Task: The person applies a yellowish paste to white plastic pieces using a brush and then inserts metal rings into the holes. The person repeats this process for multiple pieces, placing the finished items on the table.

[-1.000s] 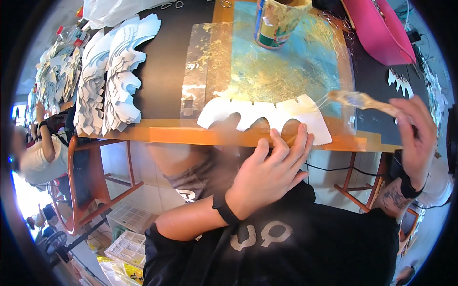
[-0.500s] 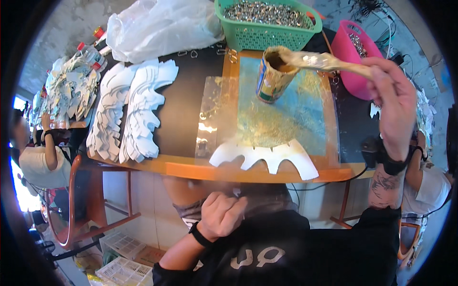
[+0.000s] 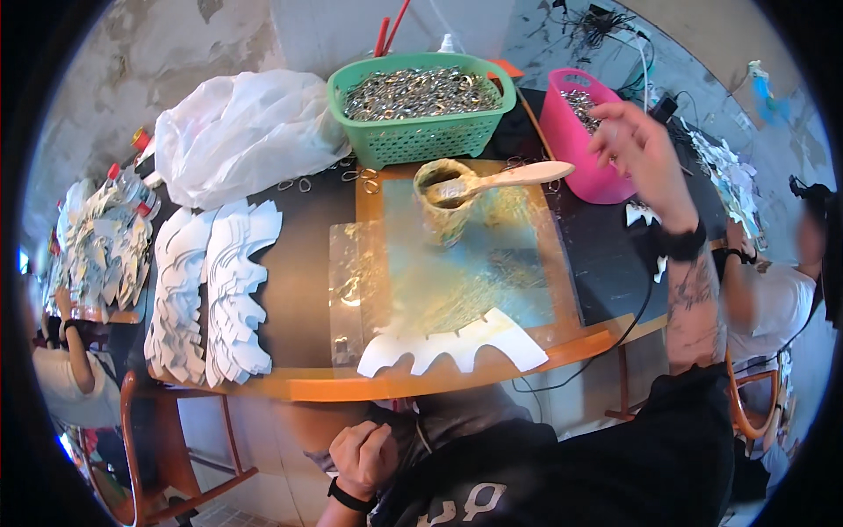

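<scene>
My right hand [image 3: 645, 162] is raised beside the pink basket [image 3: 575, 154], its fingers apart and holding nothing. A wooden-handled brush [image 3: 518, 174] lies across the mouth of a glue-smeared can [image 3: 443, 215], its bristle end on the rim and its handle sticking out to the right. At the table's front edge lies a white scalloped cutout [image 3: 450, 341] with arched notches. Low over my lap, my left hand [image 3: 363, 457] is closed with its fingers curled; whatever is inside, if anything, is hidden.
A green basket [image 3: 421, 136] full of small metal rings stands at the back. Left of it are a white plastic bag [image 3: 250, 132] and stacks of white cutouts [image 3: 237, 290]. A stained plastic-covered sheet [image 3: 474, 281] lies under the can. Co-workers sit at both sides.
My right hand has let go of the brush, which now rests on the can, and has moved toward the pink basket. My left hand stays curled at my lap. The view has shifted.
</scene>
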`<act>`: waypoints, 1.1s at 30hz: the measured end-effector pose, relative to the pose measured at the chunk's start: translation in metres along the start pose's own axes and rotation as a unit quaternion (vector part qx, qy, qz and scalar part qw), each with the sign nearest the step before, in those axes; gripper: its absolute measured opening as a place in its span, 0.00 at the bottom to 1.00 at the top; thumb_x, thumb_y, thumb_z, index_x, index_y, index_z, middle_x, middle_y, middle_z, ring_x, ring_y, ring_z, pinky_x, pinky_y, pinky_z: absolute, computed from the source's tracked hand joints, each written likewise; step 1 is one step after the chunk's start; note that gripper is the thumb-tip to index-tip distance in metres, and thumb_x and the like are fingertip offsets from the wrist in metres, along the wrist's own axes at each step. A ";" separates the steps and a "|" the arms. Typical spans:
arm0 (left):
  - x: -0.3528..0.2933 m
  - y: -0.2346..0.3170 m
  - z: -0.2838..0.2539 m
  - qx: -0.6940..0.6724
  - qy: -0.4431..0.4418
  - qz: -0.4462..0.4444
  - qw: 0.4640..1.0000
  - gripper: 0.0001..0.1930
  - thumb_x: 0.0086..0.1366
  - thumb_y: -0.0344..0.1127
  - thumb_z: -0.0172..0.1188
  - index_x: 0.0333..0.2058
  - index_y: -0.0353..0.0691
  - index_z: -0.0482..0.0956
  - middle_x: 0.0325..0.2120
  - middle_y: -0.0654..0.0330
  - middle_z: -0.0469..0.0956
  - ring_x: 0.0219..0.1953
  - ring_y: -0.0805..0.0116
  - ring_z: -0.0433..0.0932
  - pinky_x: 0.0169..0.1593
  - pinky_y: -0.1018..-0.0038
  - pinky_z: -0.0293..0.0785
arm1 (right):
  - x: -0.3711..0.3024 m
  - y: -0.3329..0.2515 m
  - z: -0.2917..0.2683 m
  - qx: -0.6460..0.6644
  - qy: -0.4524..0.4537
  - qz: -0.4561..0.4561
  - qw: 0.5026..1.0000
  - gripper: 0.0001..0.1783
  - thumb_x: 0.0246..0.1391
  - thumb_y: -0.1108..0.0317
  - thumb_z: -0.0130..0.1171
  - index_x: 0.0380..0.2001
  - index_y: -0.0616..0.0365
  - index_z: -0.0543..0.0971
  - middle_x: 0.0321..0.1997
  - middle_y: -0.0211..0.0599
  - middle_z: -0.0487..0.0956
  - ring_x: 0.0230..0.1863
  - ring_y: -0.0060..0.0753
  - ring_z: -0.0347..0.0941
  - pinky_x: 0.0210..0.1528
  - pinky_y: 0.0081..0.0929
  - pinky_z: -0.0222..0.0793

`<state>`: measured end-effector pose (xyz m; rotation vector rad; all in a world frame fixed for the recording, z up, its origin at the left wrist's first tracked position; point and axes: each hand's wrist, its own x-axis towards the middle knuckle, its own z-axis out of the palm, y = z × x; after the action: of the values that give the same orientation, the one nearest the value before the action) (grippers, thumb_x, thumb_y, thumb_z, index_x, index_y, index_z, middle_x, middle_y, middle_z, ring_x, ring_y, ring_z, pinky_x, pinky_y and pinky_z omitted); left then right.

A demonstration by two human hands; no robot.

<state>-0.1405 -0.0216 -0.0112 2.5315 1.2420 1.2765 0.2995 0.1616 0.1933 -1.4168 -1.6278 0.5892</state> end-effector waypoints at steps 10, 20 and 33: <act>0.029 0.006 0.013 -0.055 -0.091 0.054 0.993 0.12 0.53 0.20 0.66 0.36 0.38 0.77 0.25 0.58 0.80 0.22 0.64 0.77 0.26 0.70 0.70 | 0.098 0.134 -0.112 -0.442 -0.373 0.089 0.811 0.17 0.48 0.63 0.67 0.40 0.60 0.85 0.34 0.44 0.86 0.36 0.40 0.83 0.41 0.37 0.77; 0.021 0.003 0.003 -0.016 -0.093 0.042 0.995 0.10 0.53 0.23 0.67 0.35 0.36 0.79 0.26 0.59 0.80 0.23 0.64 0.76 0.28 0.69 0.69 | 0.106 0.110 -0.100 -0.426 -0.344 0.215 0.808 0.07 0.47 0.74 0.68 0.31 0.65 0.85 0.26 0.43 0.85 0.28 0.36 0.82 0.33 0.36 0.77; 0.097 -0.021 0.002 0.102 -0.023 -0.119 0.987 0.17 0.58 0.33 0.70 0.45 0.38 0.78 0.42 0.54 0.79 0.46 0.53 0.76 0.54 0.59 0.64 | 0.094 0.067 -0.117 -0.346 -0.184 0.093 0.915 0.07 0.51 0.72 0.70 0.30 0.66 0.87 0.21 0.34 0.82 0.21 0.22 0.77 0.27 0.26 0.73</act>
<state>-0.1198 0.0588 0.0432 2.4270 1.6825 1.0852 0.4367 0.2457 0.2266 -2.0880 -2.1429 0.4113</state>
